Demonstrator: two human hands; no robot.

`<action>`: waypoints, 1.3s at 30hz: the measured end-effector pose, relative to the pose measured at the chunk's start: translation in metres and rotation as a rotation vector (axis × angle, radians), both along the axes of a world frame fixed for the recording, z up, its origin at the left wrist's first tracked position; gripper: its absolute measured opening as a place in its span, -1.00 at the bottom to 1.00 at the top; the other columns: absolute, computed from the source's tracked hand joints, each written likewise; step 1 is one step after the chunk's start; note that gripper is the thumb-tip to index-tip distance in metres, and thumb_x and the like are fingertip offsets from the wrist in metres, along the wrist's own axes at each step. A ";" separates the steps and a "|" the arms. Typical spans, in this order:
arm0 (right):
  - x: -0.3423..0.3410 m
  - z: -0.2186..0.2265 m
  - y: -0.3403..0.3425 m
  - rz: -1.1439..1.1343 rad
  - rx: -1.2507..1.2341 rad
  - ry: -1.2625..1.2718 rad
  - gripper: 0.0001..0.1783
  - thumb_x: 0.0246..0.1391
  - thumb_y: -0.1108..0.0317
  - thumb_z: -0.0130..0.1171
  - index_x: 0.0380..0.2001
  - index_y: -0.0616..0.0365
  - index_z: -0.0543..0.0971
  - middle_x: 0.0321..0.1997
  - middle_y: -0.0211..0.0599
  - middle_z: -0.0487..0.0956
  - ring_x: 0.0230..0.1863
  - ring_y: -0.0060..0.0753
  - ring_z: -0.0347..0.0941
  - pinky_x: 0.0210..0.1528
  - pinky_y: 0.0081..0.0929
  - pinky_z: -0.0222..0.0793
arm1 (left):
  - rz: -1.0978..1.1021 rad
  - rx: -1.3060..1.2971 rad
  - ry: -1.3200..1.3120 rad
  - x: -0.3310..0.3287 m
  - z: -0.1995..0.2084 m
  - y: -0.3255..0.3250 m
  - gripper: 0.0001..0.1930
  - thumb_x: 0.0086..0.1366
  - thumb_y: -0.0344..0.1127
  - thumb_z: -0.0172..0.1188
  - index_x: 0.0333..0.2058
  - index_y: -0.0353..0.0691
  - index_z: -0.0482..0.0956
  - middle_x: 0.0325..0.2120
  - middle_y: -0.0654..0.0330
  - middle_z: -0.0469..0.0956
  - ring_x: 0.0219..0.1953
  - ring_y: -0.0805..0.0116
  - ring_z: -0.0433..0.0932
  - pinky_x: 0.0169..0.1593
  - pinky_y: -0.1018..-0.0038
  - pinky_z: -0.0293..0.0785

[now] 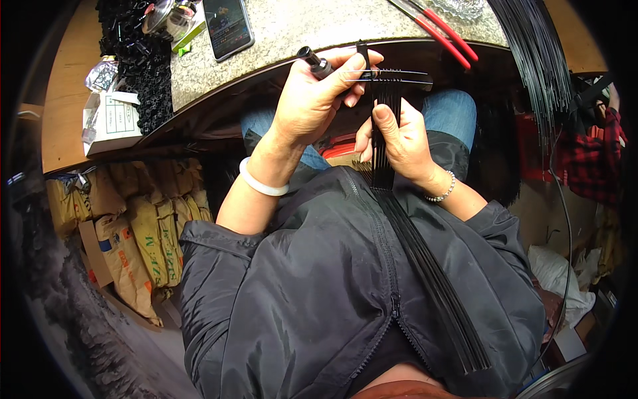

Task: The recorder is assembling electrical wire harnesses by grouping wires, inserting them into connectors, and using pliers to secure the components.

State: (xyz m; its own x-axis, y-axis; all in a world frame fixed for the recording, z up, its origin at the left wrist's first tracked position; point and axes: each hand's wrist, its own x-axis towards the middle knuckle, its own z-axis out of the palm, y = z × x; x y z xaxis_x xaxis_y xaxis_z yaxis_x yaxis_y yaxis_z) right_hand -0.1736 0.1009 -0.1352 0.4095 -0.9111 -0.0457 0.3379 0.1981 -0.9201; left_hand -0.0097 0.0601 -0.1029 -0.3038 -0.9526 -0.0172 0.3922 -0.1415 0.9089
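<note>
My left hand (312, 103) is closed around a short black cylindrical tool (315, 61) with a hollow end that sticks up past the thumb. Two thin metal rods (417, 72) run sideways from beside its fingertips, crossing the top of a flat bundle of black strands (432, 276). Small loops or teeth show along the rods. My right hand (403, 136) pinches the bundle just below the rods, thumb on top. From there the strands hang down over my dark jacket toward the lower right. The fingers behind the bundle are partly hidden.
A speckled countertop (279, 26) lies ahead, holding a phone (228, 28), red-handled pliers (442, 30) and a heap of small black pieces (136, 73). A white box (109, 123) stands at its left. Long black strands (541, 66) hang at the right. Filled sacks (126, 259) line the left.
</note>
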 end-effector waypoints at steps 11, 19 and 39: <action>-0.002 0.005 -0.002 0.035 0.031 0.018 -0.58 0.25 0.04 -0.01 -0.14 0.23 0.39 -0.61 -0.27 0.55 -0.63 -0.56 0.50 -0.55 -0.68 0.42 | 0.045 -0.152 -0.086 -0.001 0.001 0.003 -0.71 0.29 -0.34 0.16 -0.09 -0.41 0.56 -0.26 0.11 0.59 -0.50 0.60 0.35 -0.45 0.68 0.28; -0.004 0.006 -0.002 0.042 0.044 -0.002 -0.61 0.26 0.10 -0.01 -0.12 0.25 0.38 -0.61 -0.26 0.55 -0.63 -0.55 0.50 -0.57 -0.68 0.42 | 0.001 -0.018 0.115 0.000 -0.003 0.015 -0.47 0.37 -0.10 0.03 0.10 -0.48 0.35 -0.11 -0.01 0.54 -0.32 0.55 0.52 -0.18 0.67 0.46; -0.002 0.004 -0.005 0.064 0.012 -0.012 -0.48 0.26 -0.08 -0.13 -0.10 0.23 0.29 -0.64 -0.27 0.50 -0.66 -0.53 0.49 -0.62 -0.68 0.41 | 0.171 -0.051 0.032 -0.010 -0.006 0.013 -0.66 0.13 -0.49 0.31 -0.08 -0.35 0.55 -0.30 0.15 0.64 -0.37 0.55 0.57 -0.42 0.68 0.45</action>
